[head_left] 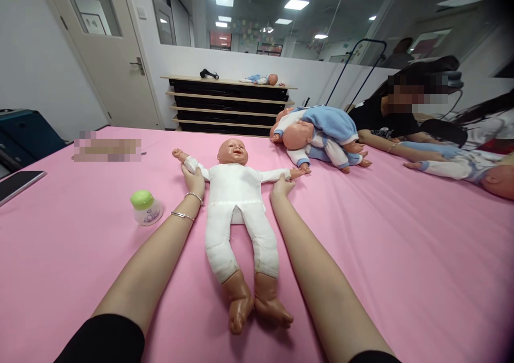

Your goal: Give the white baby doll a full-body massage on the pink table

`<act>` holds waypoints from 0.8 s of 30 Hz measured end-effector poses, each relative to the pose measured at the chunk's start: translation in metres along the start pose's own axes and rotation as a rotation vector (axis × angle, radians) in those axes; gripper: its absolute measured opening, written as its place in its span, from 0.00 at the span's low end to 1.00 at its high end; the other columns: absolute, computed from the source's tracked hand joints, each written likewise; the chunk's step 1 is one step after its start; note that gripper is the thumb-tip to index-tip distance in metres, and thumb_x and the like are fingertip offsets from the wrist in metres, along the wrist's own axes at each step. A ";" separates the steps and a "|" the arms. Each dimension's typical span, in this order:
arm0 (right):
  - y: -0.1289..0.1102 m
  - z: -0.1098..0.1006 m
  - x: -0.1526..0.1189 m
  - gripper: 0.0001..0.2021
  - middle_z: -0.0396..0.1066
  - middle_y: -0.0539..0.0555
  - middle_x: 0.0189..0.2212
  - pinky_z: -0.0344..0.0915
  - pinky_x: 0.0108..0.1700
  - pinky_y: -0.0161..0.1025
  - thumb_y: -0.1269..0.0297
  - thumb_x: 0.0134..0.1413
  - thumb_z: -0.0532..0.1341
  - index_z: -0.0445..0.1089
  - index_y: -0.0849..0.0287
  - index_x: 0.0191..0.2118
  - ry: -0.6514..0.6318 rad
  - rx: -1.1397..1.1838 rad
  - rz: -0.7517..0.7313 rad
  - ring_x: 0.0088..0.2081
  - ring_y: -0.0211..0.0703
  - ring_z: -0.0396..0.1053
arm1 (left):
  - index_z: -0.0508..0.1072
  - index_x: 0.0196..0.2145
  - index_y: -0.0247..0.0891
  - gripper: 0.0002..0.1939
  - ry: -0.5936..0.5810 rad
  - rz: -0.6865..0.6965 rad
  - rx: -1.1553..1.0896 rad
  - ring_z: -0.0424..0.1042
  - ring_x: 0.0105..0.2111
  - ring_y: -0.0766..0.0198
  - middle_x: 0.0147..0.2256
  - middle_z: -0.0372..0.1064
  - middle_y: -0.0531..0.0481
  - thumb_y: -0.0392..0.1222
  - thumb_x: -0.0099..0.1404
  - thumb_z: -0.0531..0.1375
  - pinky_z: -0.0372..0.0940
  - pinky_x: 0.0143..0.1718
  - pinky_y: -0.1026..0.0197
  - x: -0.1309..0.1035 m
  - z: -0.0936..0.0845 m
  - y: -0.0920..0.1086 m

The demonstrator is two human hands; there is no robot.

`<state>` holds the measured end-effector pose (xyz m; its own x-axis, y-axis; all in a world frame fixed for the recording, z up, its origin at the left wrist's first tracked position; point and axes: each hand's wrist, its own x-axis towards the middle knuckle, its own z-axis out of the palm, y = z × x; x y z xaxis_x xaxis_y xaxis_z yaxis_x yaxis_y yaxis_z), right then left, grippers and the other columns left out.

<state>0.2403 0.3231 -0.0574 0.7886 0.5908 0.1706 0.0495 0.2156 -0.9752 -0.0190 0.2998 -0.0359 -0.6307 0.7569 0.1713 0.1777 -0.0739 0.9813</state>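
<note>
A baby doll point(236, 189) with a white cloth body and plastic head, hands and feet lies face up on the pink sheet point(168, 309), its feet towards me. Both its arms are stretched out sideways. My left hand point(194, 182) is closed round the doll's arm on the left of the view, near the plastic hand. On the other side my right hand point(281, 188) grips the opposite arm close to its wrist. The fingers of both hands are partly hidden behind the doll's arms. Beside my left forearm stands a small jar point(146, 209) with a green lid.
Several dolls in blue and white clothes point(329, 125) are piled at the back right. A person point(395, 111) sits at the right, an arm near another doll point(461, 165). A phone point(20, 185) lies at the left edge. Shelves point(231, 103) stand beyond the table.
</note>
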 end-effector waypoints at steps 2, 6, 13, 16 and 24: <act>-0.002 0.000 -0.002 0.26 0.59 0.68 0.53 0.62 0.52 0.42 0.58 0.54 0.50 0.49 0.67 0.56 -0.001 0.005 -0.027 0.53 0.45 0.63 | 0.43 0.63 0.36 0.35 0.008 0.033 0.010 0.58 0.58 0.59 0.60 0.53 0.41 0.38 0.60 0.52 0.57 0.57 0.56 -0.001 0.000 0.000; -0.016 0.000 -0.021 0.26 0.60 0.62 0.53 0.58 0.56 0.44 0.63 0.53 0.52 0.51 0.62 0.58 -0.143 -0.005 -0.293 0.55 0.43 0.61 | 0.46 0.63 0.36 0.34 -0.009 0.247 0.066 0.53 0.60 0.59 0.60 0.52 0.41 0.37 0.61 0.52 0.51 0.60 0.57 -0.009 0.001 0.006; -0.031 0.002 -0.046 0.20 0.62 0.56 0.50 0.58 0.57 0.42 0.72 0.55 0.48 0.69 0.54 0.49 -0.650 -0.158 -0.752 0.54 0.41 0.60 | 0.60 0.58 0.42 0.30 -0.234 0.646 0.262 0.60 0.53 0.57 0.50 0.61 0.43 0.29 0.58 0.50 0.56 0.56 0.54 -0.015 0.002 0.011; -0.031 0.002 -0.046 0.17 0.62 0.57 0.51 0.57 0.58 0.45 0.69 0.57 0.49 0.70 0.55 0.48 -0.713 -0.202 -0.772 0.54 0.43 0.59 | 0.66 0.54 0.46 0.30 -0.293 0.711 0.349 0.59 0.52 0.56 0.50 0.61 0.45 0.26 0.56 0.48 0.55 0.56 0.51 -0.015 0.003 0.010; -0.031 0.004 -0.046 0.16 0.63 0.57 0.50 0.56 0.58 0.47 0.68 0.56 0.51 0.71 0.55 0.46 -0.731 -0.135 -0.691 0.54 0.44 0.60 | 0.68 0.52 0.48 0.31 -0.320 0.703 0.394 0.58 0.53 0.55 0.52 0.60 0.47 0.25 0.55 0.48 0.55 0.56 0.49 -0.016 0.003 0.010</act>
<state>0.1997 0.2921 -0.0347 -0.0047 0.7109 0.7033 0.4575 0.6269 -0.6307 -0.0044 0.2891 -0.0292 -0.0445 0.7706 0.6358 0.7326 -0.4075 0.5452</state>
